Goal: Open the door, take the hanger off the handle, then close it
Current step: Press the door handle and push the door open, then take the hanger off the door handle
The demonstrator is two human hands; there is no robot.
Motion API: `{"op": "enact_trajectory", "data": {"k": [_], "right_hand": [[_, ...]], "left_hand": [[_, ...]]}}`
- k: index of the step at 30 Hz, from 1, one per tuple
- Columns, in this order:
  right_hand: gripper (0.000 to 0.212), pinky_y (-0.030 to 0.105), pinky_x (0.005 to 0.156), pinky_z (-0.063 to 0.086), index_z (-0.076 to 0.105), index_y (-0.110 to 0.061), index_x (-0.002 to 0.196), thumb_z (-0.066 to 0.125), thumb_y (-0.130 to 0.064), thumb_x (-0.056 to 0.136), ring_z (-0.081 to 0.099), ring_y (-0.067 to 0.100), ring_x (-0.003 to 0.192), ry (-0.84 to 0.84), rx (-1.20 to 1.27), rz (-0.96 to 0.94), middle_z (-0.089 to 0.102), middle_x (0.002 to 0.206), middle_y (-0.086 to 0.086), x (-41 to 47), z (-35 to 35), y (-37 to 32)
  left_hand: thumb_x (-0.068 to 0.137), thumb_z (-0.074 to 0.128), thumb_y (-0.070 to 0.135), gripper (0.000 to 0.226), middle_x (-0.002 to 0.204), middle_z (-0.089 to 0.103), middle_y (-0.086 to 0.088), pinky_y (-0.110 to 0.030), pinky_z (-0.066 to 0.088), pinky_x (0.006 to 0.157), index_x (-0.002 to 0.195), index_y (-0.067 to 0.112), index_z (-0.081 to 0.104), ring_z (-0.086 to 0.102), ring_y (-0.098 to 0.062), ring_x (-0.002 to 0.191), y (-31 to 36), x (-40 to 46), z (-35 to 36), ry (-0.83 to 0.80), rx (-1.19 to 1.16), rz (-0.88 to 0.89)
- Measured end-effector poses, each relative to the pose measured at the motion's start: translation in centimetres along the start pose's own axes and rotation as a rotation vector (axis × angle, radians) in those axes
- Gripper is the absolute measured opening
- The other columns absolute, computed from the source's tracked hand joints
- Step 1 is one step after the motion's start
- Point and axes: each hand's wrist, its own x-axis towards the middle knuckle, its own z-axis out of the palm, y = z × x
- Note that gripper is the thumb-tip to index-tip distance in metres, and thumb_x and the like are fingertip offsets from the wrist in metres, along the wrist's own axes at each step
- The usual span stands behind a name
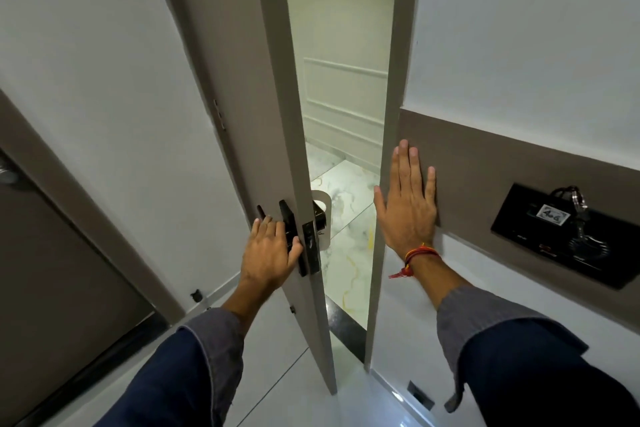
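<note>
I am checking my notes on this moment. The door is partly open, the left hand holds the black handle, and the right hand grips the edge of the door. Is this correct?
Not quite. In the head view the right hand does not grip the door edge; it lies flat and open on the brown wall panel beside the frame. The rest stands: the door is partly open and the left hand holds the black handle.

The door (256,135) stands ajar at the centre of the frame, its free edge toward me. My left hand (268,253) sits on the handle (289,229) at lower centre — the hanger (322,218) hangs just behind the edge, on the far side. Right of the gap, my right hand (408,208) lies flat on the wall panel (502,163); further right — a plate (568,236) with keys (578,204) on it.
</note>
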Motion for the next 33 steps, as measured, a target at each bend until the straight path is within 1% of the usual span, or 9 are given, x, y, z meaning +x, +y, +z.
{"op": "enact_trajectory", "data": {"k": [3,11,15,17,21,25,28,30,33], "right_hand": [[0.084,0.042,0.128,-0.021,0.003,-0.006,0.166,0.041,-0.050,0.106,0.004,0.022,0.162,-0.002,0.037,-0.008,0.000,0.176,0.010,0.0,0.2,0.0],[0.078,0.043,0.126,-0.024,-0.002,-0.006,0.166,0.031,-0.048,0.108,0.004,0.024,0.163,-0.068,0.099,0.005,-0.004,0.175,0.010,0.0,0.0,-0.1],[0.078,0.053,0.127,-0.017,0.001,-0.005,0.166,0.030,-0.048,0.108,0.001,0.028,0.163,-0.079,0.188,0.025,-0.004,0.175,0.013,0.3,-0.4,-1.7],[0.077,0.059,0.128,-0.006,0.011,-0.005,0.166,0.028,-0.052,0.108,0.005,0.032,0.163,-0.184,0.266,-0.045,0.003,0.175,0.016,0.4,-0.5,-3.6],[0.070,0.056,0.129,0.020,0.029,-0.012,0.163,0.039,-0.054,0.108,0.024,0.030,0.159,-0.612,0.667,-0.250,0.027,0.171,0.011,0.2,0.1,-9.1],[0.051,0.049,0.097,0.054,0.057,-0.008,0.133,0.049,-0.051,0.106,0.062,0.036,0.120,-0.747,0.764,-0.273,0.064,0.132,0.014,1.0,0.4,-13.7],[0.031,0.041,0.077,0.053,0.057,-0.006,0.105,0.046,-0.035,0.109,0.067,0.039,0.100,-0.759,0.740,-0.279,0.067,0.110,0.017,2.0,1.4,-16.0],[0.022,0.041,0.079,0.053,0.057,-0.008,0.104,0.044,-0.025,0.108,0.067,0.039,0.100,-0.796,0.686,-0.272,0.068,0.112,0.017,3.2,2.0,-17.5],[0.025,0.041,0.079,0.050,0.060,-0.005,0.112,0.042,-0.021,0.107,0.067,0.039,0.105,-0.796,0.676,-0.255,0.067,0.120,0.018,4.9,3.0,-19.2]], "left_hand": [[0.098,0.023,0.050,0.068,0.144,0.058,-0.022,-0.048,0.024,0.128,0.137,0.003,0.053,0.043,-0.034,0.144,-1.2,-1.0,-0.4,-0.004,-0.007,-0.031],[0.100,0.023,0.049,0.070,0.161,0.040,-0.019,-0.047,0.018,0.130,0.154,0.005,0.034,0.028,-0.030,0.154,-4.3,-3.1,-1.0,-0.017,-0.043,-0.046],[0.100,0.020,0.049,0.073,0.166,0.029,-0.018,-0.047,0.014,0.131,0.159,0.006,0.023,0.020,-0.029,0.158,-5.0,-3.7,-1.4,-0.021,-0.058,-0.052],[0.100,0.020,0.050,0.074,0.168,0.025,-0.018,-0.047,0.012,0.131,0.160,0.007,0.019,0.016,-0.028,0.159,-5.3,-3.9,-1.5,-0.019,-0.053,-0.048],[0.102,0.022,0.050,0.073,0.170,0.019,-0.016,-0.046,0.009,0.132,0.162,0.009,0.013,0.011,-0.026,0.160,-6.4,-4.1,-1.3,-0.016,-0.024,-0.048],[0.103,0.022,0.052,0.074,0.171,0.017,-0.015,-0.044,0.006,0.131,0.162,0.009,0.012,0.010,-0.026,0.160,-7.2,-4.1,-0.9,-0.018,0.017,-0.043],[0.101,0.017,0.054,0.076,0.171,0.017,-0.015,-0.046,0.007,0.131,0.162,0.008,0.014,0.011,-0.026,0.159,-7.6,-4.0,-0.6,-0.027,0.043,-0.034],[0.100,0.015,0.056,0.078,0.171,0.016,-0.015,-0.047,0.007,0.131,0.161,0.008,0.015,0.010,-0.026,0.159,-8.0,-3.9,-0.2,-0.033,0.051,-0.021],[0.100,0.012,0.058,0.079,0.171,0.014,-0.014,-0.049,0.007,0.131,0.162,0.009,0.014,0.008,-0.025,0.160,-8.6,-3.8,0.2,-0.029,0.065,0.012]]}}
